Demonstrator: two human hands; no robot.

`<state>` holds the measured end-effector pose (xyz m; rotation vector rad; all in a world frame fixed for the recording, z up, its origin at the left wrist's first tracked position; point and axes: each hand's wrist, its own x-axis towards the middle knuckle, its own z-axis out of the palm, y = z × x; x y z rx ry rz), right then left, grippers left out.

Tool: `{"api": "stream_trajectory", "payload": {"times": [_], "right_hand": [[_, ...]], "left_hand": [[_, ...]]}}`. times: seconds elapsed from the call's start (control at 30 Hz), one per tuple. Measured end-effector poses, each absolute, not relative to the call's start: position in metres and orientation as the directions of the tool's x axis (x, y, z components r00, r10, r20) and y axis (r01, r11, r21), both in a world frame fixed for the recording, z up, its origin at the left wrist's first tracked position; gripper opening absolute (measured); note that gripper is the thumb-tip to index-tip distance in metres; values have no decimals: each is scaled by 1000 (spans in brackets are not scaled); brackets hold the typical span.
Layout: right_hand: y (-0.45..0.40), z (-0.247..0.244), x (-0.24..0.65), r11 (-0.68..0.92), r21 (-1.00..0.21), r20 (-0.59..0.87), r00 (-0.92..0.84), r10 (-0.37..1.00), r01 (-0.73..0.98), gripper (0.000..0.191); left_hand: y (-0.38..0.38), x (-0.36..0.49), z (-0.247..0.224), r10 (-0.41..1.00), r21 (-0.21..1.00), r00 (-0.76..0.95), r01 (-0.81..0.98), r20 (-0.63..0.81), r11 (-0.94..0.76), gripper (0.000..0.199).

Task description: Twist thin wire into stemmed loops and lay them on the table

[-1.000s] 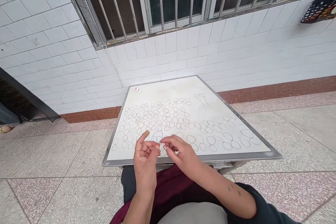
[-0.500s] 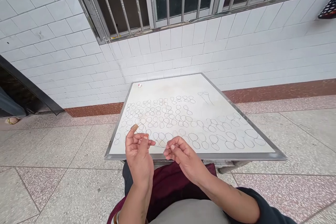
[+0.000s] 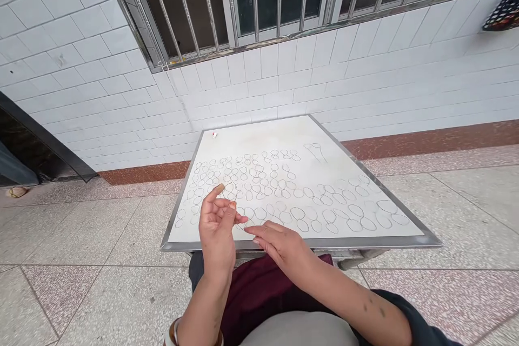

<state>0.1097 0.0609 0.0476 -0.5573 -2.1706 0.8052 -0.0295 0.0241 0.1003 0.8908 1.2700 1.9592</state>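
My left hand [image 3: 221, 221] is raised over the near left part of the white table [image 3: 259, 135], with thumb and fingers pinched on a thin dark wire [image 3: 236, 190]. The wire bows up in a loop above the fingers, and a lower stretch curves toward my other hand. A brownish covering is on one raised fingertip. My right hand [image 3: 279, 243] is beside it over the near edge, fingers drawn together and tips at the lower part of the wire. Across the tabletop lie rows of thin paired wire loops [image 3: 298, 208], larger in the nearer rows.
A grey metal rim [image 3: 300, 243] edges the table. Two long-tailed wire loops [image 3: 313, 145] lie toward the back right. A small red-and-white item [image 3: 214, 135] sits at the back left corner. Behind stands a white tiled wall [image 3: 243, 86] with a barred window [image 3: 279, 0].
My right hand has turned and straightened its fingers, moving slightly left to meet the wire near my left hand. My left hand has shifted a little right and up, still pinching the wire.
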Motion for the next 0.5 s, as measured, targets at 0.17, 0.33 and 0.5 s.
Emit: {"api": "stream_trajectory", "payload": {"times": [0.17, 0.33, 0.5], "right_hand": [[60, 47, 100, 859, -428, 636, -583, 506, 280, 29], [62, 47, 93, 893, -257, 617, -648, 446, 370, 43], [58, 31, 87, 836, -212, 569, -631, 527, 507, 38]], "left_hand": [[30, -29, 99, 786, 942, -586, -109, 198, -318, 43], [31, -24, 97, 764, 936, -620, -132, 178, -325, 42], [30, -24, 95, 710, 899, -686, -196, 159, -390, 43]]}}
